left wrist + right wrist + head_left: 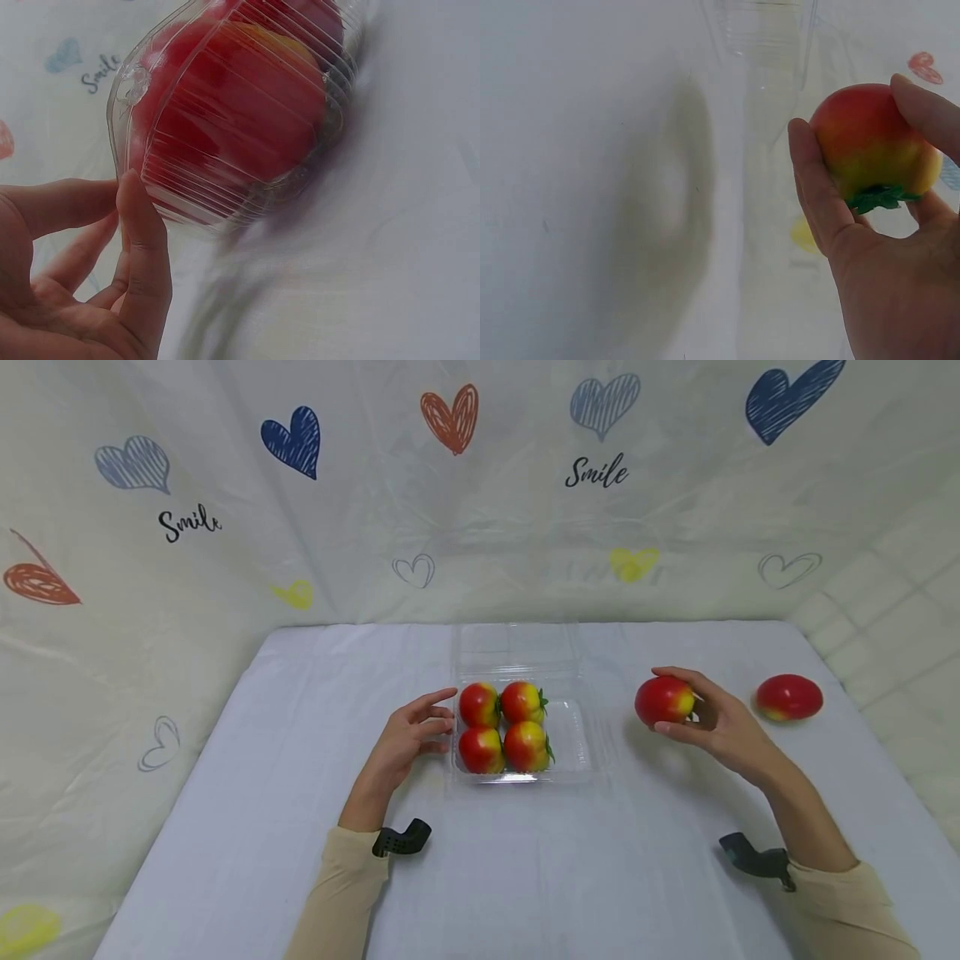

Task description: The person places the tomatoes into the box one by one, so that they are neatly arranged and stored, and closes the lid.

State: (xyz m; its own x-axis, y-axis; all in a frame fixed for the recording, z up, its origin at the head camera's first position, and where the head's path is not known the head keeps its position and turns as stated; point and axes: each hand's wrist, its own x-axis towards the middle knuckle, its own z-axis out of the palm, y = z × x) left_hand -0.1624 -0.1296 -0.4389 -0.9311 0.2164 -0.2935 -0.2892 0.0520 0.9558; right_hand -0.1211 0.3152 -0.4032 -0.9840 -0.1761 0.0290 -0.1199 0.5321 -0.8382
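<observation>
A clear plastic container (573,735) lies with its lid folded back, several red-yellow tomatoes (480,750) filling its left and middle. The left hand (397,739) pinches the container's left edge; in the left wrist view, thumb and fingers of that hand (97,262) meet on the rim of the ribbed container (202,150). To the container's right, the right hand (720,718) grips a tomato (663,700) above the table. From the right wrist view, the right hand (889,255) has its fingers around this tomato (874,142), green leaves facing the palm.
Another red tomato (789,697) lies on the white-covered table (510,868), right of the right hand. The transparent lid (517,647) extends behind the container toward the back edge. A curtain (510,527) with printed hearts hangs behind the table.
</observation>
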